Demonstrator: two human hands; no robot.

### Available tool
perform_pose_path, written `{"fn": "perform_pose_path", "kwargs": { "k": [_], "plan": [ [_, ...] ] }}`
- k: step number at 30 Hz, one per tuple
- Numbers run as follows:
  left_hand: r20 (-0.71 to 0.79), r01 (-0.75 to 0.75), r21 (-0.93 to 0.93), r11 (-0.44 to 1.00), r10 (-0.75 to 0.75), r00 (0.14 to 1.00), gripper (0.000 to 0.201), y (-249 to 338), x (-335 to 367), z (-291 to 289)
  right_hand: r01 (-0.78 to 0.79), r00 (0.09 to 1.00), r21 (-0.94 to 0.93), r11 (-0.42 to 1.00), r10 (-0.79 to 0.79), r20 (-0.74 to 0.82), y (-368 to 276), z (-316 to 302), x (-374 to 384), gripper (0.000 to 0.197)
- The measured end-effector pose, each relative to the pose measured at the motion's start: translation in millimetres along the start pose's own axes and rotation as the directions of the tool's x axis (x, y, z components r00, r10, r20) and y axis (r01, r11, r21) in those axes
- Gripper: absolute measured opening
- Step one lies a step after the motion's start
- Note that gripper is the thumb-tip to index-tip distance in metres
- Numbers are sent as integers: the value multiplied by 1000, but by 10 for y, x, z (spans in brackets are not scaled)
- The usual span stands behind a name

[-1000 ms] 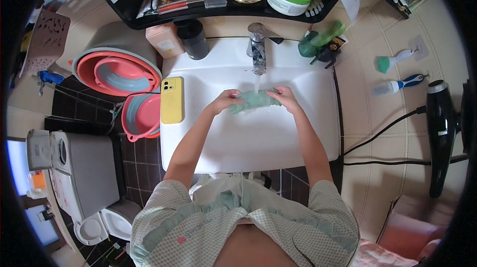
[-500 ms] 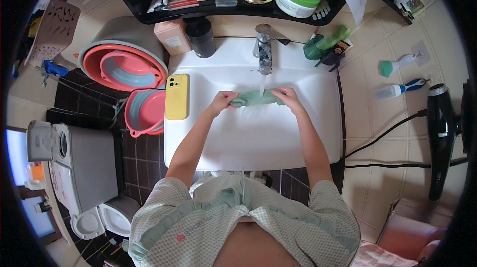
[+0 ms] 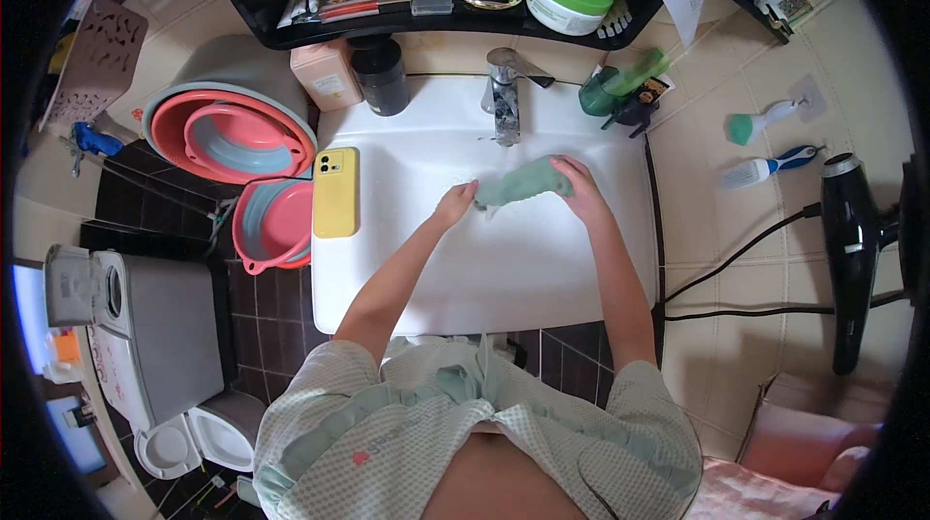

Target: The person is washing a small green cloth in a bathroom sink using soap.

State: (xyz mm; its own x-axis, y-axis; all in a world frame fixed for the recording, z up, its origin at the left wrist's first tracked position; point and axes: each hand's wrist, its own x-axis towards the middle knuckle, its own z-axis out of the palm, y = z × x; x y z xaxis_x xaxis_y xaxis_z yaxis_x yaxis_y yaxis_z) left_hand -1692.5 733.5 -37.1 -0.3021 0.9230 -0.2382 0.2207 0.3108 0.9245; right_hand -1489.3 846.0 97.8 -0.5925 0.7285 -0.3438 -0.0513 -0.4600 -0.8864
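Observation:
A wet-looking pale green cloth (image 3: 523, 181) is stretched between my two hands over the white sink (image 3: 484, 278). My left hand (image 3: 455, 202) pinches its left end, and my right hand (image 3: 578, 189) grips the right end, a little higher, so the cloth slants. Its fabric is bunched lengthwise. Just above it juts the spout of the chrome tap (image 3: 506, 104); whether water is still running onto the cloth I cannot make out.
A yellow phone (image 3: 335, 193) lies on the sink's left rim. At the back stand a black jar (image 3: 381, 79), a pink bottle (image 3: 326, 76) and a green cup (image 3: 603, 94). Pink-and-grey basins (image 3: 242, 137) are at left; a hair dryer (image 3: 849, 259) hangs at right.
The cloth has gone from nearly level to slanting up at its right end. My left hand has shifted slightly right and my right hand has turned around its end. The stream no longer shows clearly.

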Motion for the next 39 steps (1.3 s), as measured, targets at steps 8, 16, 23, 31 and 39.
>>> {"fn": "perform_pose_path", "kwargs": {
  "k": [8,16,23,31,39],
  "plan": [
    [278,385,-256,887,-314,908,37,-1,122,319,15,995,31,999,-11,-100,22,-254,-163,19],
    [463,-152,474,867,-98,881,33,-346,695,655,17,986,179,984,13,-165,22,-56,-282,20],
    [339,304,-333,893,-187,922,40,552,383,609,-136,984,13,991,137,-117,-20,-9,-392,23],
    [374,291,-349,891,-152,915,47,499,59,246,-61,997,-109,992,55,-61,459,-12,165,26],
    [296,289,-487,824,-156,942,40,419,-171,-267,-167,984,-280,945,176,7,1121,682,433,39]
  ]
}}
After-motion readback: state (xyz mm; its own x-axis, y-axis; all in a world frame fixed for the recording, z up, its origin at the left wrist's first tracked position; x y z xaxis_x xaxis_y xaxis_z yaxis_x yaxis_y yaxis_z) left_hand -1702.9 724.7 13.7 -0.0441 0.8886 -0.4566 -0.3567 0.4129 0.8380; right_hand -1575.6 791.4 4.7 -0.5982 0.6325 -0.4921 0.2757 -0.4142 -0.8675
